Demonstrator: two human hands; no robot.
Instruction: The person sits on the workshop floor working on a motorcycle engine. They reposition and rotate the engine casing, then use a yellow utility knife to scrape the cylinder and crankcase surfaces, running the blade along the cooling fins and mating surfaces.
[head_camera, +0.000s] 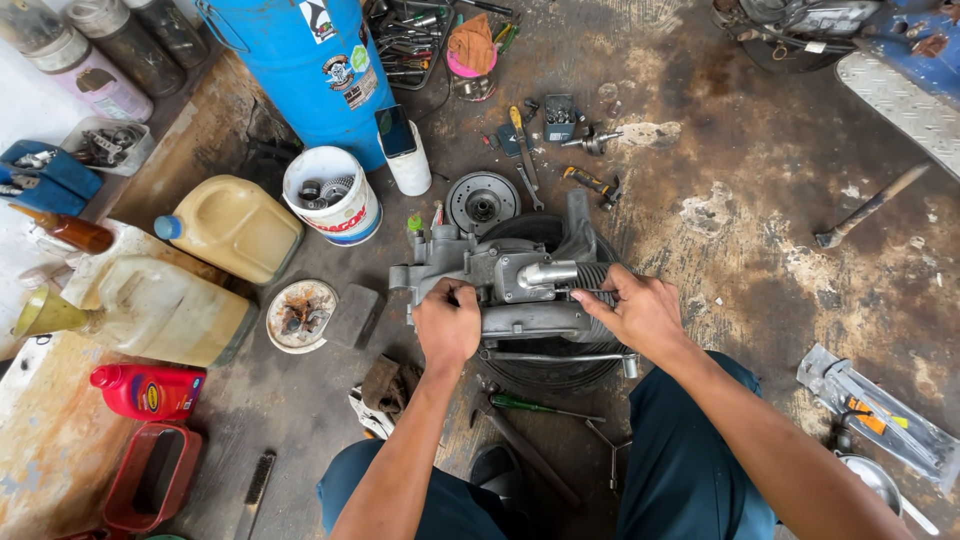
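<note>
A grey metal engine block (505, 275) with a finned cylinder rests on a black tyre (550, 372) on the workshop floor. My left hand (446, 322) grips the left side of the engine casing with curled fingers. My right hand (634, 309) presses on the finned cylinder at the right, holding a thin rod-like tool whose tip points left. My knees in dark blue trousers frame the tyre from below.
A blue drum (305, 65) stands at the back, with a white bucket (332, 195) of parts and yellowish jugs (232, 226) to the left. Wrenches and a round metal disc (481, 203) lie behind the engine. A hammer (866, 208) lies right, a green-handled screwdriver (535, 405) near my knees.
</note>
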